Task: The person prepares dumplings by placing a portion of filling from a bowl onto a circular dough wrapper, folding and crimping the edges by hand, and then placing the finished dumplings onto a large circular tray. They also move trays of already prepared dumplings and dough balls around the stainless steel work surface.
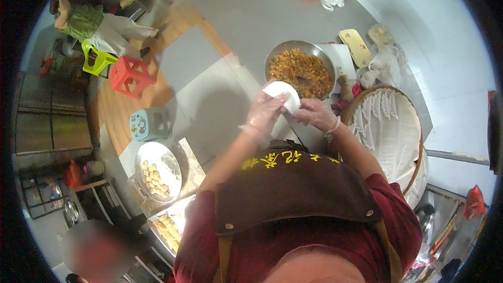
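Note:
In clear plastic gloves, my left hand [264, 112] cradles a white sheet of dough [283, 92], bent into a curve. The fingers of my right hand [315, 115] pinch its lower right edge. Just beyond both hands stands a large steel bowl [332, 61] of chopped, reddish-brown filling [300, 69]. A dark thing, perhaps a utensil, lies in the filling. To the right, a round cloth-lined basket [397, 145] with a brown rim bears several white folded dough pieces [376, 110] along its far side.
A yellow tray [355, 48] and plastic bags [387, 63] lie right of the bowl. At the left are a round tray [171, 157] of food pieces, a blue stool [151, 124] and a red stool [131, 77]. Another person [84, 22] is at the far left.

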`<state>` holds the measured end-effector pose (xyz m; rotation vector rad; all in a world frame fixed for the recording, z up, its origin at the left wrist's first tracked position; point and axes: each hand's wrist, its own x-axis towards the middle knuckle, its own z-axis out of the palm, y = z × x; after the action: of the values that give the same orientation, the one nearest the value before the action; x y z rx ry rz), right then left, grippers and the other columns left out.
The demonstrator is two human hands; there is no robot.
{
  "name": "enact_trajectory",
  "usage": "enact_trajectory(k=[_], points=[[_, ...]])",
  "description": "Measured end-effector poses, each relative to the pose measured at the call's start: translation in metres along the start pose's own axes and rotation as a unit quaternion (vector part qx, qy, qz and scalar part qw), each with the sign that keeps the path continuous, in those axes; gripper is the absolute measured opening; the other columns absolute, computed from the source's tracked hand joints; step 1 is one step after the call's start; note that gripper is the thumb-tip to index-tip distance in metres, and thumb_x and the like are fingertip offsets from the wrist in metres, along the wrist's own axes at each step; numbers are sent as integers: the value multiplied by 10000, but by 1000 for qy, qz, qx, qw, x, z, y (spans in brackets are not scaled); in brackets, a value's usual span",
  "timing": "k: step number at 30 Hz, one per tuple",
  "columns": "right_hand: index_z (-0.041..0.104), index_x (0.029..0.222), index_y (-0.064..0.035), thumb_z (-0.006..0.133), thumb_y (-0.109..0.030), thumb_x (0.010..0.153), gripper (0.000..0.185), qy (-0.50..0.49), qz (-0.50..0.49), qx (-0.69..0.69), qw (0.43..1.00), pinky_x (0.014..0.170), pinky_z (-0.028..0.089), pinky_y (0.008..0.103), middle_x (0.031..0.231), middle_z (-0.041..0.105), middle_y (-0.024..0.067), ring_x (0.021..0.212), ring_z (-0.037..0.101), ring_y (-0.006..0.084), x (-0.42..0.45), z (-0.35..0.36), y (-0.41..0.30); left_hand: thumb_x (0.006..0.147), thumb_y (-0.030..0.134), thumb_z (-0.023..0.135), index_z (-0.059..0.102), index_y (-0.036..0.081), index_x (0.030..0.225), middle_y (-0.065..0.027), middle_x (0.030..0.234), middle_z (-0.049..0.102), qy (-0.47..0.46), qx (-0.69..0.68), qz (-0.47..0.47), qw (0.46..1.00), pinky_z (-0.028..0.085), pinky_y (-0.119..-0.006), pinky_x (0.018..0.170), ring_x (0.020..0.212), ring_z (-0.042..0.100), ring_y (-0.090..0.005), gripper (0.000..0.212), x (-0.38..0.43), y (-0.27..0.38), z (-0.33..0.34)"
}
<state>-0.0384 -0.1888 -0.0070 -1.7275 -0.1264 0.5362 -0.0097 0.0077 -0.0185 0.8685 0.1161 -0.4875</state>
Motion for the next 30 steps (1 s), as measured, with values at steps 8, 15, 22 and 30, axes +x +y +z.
enact_trajectory(k=[8, 15, 22, 30], points=[[659, 929, -35, 647, -227, 842, 211, 17, -44, 1, 999, 618, 435, 256, 767, 601, 38, 694, 539, 105, -3, -3, -2, 832, 20, 641, 311, 77, 1381, -78, 1130, 558, 30, -28, -5, 999, 499, -282, 737, 978, 583, -182, 643, -4, 2, 6], [660, 906, -28, 651, -164, 829, 156, 56, -9, 156, 986, 658, 437, 244, 822, 618, 26, 714, 545, 105, -2, -3, 18, 846, 43, 640, 343, 92, 1363, -50, 1138, 565, 34, -38, -22, 998, 498, -269, 728, 982, 583, -168, 598, 0, -2, 6], [644, 855, -31, 666, -199, 814, 175, 126, -141, -48, 981, 654, 434, 279, 773, 590, 48, 712, 542, 141, 5, 4, 19, 848, 34, 626, 371, 94, 1339, -59, 1140, 571, 47, -18, 2, 999, 497, -268, 743, 983, 586, -169, 557, -5, -4, 13], [645, 868, -33, 658, -221, 816, 195, 98, -122, -139, 978, 682, 449, 296, 793, 610, 67, 738, 568, 165, 1, 0, 4, 858, 44, 622, 356, 76, 1338, -76, 1139, 564, 46, -38, -20, 998, 510, -306, 768, 1006, 581, -191, 549, -7, -5, 12]])
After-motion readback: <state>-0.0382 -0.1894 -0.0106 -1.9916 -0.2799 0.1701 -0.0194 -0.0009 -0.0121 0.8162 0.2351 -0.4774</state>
